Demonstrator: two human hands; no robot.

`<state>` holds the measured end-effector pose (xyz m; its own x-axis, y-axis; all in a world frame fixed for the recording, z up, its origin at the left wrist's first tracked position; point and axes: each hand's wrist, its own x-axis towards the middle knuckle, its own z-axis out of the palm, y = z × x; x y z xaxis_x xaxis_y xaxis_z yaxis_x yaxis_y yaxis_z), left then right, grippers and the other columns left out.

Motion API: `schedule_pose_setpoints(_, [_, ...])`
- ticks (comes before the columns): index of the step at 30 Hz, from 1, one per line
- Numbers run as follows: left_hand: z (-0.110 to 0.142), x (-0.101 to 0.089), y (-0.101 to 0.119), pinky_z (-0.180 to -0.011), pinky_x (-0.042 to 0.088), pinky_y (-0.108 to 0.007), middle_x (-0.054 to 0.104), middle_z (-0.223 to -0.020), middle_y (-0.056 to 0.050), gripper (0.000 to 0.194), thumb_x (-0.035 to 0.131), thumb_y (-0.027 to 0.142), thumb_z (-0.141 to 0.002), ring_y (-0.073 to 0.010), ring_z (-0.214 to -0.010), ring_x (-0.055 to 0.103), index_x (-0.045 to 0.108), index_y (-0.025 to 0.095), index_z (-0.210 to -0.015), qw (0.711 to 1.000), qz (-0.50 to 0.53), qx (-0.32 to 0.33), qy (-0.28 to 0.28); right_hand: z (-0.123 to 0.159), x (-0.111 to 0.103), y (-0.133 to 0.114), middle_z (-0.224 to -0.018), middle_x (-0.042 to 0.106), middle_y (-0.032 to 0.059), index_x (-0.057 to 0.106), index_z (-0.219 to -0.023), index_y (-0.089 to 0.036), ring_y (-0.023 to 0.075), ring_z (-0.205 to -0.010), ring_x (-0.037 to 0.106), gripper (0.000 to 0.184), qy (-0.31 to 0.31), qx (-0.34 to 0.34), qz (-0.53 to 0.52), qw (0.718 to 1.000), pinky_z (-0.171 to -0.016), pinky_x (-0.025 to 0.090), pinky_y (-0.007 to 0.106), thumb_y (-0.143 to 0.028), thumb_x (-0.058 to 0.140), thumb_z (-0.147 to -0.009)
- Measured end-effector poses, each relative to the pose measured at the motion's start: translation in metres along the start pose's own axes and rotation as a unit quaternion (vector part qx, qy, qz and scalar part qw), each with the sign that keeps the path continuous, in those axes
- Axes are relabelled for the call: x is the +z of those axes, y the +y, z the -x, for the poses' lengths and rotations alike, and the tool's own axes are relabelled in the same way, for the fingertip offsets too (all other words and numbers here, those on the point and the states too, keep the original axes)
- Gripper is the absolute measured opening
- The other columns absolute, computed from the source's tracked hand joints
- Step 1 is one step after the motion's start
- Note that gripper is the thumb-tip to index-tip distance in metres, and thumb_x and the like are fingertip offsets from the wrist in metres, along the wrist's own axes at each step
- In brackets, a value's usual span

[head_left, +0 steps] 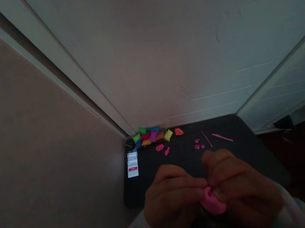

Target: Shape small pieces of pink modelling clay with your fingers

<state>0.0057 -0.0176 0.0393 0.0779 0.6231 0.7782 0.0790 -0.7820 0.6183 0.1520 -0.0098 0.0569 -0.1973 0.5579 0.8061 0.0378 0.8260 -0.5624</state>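
Held up close to the camera, above the near side of the dark table, is a lump of pink modelling clay [212, 203]. It looks rounded, with a small dark hollow near its top. My left hand [173, 200] is closed on its left side, fingertips pressed against the clay. From the right, my right hand [238, 185] pinches the same piece, its fingertips close to the hollow. The undersides of both hands are in shadow. Beyond them, small pink clay pieces [160, 148] lie on the table, with several tiny ones [197, 147] further right.
Along the back left edge sit several colourful clay packets [152, 135], with an orange one [179, 131] beside them. A lit phone [132, 164] lies at the left. Two thin pink modelling tools [222, 137] rest at the right of the black table [253, 151]. A white panel [176, 47] rises behind.
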Motion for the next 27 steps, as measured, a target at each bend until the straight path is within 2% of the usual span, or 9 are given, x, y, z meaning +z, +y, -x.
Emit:
schedule_pose_setpoints(3, [-0.004,0.001,0.002,-0.058,0.051,-0.025,0.072,-0.08,-0.002,0.016,0.058,0.016,-0.079,-0.0113,-0.066,0.063,0.06,0.021,-0.094,1.0,0.013,-0.004,-0.015,0.004,0.0,0.002,-0.072,0.058,0.0022,0.058,-0.084,-0.015,0.0125,-0.07,0.055,0.008,-0.001,0.008,-0.019,1.0,-0.068,0.049,0.03,-0.01,0.052,-0.082])
schedule_pose_setpoints(6, [-0.008,0.003,0.003,-0.057,0.051,-0.026,0.072,-0.076,-0.002,0.009,0.058,0.018,-0.08,-0.0111,-0.062,0.062,0.061,0.021,-0.088,1.0,0.025,-0.018,-0.006,0.005,0.002,0.002,-0.072,0.057,0.0016,0.059,-0.083,-0.016,0.0123,-0.067,0.053,0.008,0.015,0.029,-0.04,0.999,-0.066,0.048,0.031,-0.011,0.053,-0.081])
schedule_pose_setpoints(13, [-0.01,0.009,0.0,-0.064,0.051,-0.027,0.071,-0.076,-0.002,0.01,0.06,0.019,-0.078,-0.0113,-0.064,0.063,0.063,0.021,-0.087,0.996,0.054,-0.078,0.002,0.009,0.016,0.005,-0.073,0.051,0.0005,0.058,-0.08,-0.021,0.0136,-0.07,0.054,0.003,0.109,0.164,-0.091,0.976,-0.061,0.049,0.028,-0.018,0.058,-0.079])
schedule_pose_setpoints(17, [-0.007,0.008,-0.002,-0.065,0.051,-0.029,0.07,-0.081,-0.003,0.015,0.057,0.023,-0.08,-0.0138,-0.072,0.061,0.062,0.024,-0.094,0.993,0.054,-0.103,-0.008,0.01,0.015,0.008,-0.077,0.055,0.0023,0.061,-0.087,-0.022,0.0143,-0.072,0.056,0.008,0.101,0.197,-0.069,0.973,-0.058,0.049,0.026,-0.024,0.058,-0.08])
schedule_pose_setpoints(21, [-0.003,0.007,-0.003,-0.066,0.051,-0.029,0.066,-0.082,-0.005,0.02,0.053,0.033,-0.081,-0.0157,-0.078,0.059,0.062,0.024,-0.097,0.981,0.103,-0.167,-0.006,0.008,0.006,0.01,-0.076,0.057,0.0018,0.062,-0.089,-0.022,0.014,-0.074,0.057,0.014,0.059,0.162,0.013,0.985,-0.06,0.049,0.025,-0.014,0.056,-0.079])
schedule_pose_setpoints(24, [-0.003,0.006,-0.002,-0.065,0.051,-0.027,0.063,-0.081,-0.004,0.022,0.058,0.036,-0.078,-0.0146,-0.075,0.058,0.063,0.024,-0.095,0.964,0.15,-0.22,0.015,0.004,0.0,0.011,-0.074,0.058,0.0021,0.061,-0.093,-0.021,0.0148,-0.073,0.056,0.02,0.027,0.082,0.11,0.99,-0.06,0.048,0.027,-0.009,0.055,-0.078])
schedule_pose_setpoints(27, [-0.005,0.005,0.0,-0.06,0.05,-0.024,0.065,-0.08,-0.003,0.02,0.064,0.034,-0.073,-0.0136,-0.071,0.06,0.066,0.023,-0.09,0.943,0.175,-0.281,0.016,-0.001,-0.003,0.012,-0.069,0.059,0.0009,0.061,-0.096,-0.022,0.0138,-0.065,0.055,0.023,0.015,0.006,0.164,0.986,-0.058,0.048,0.028,-0.009,0.054,-0.079])
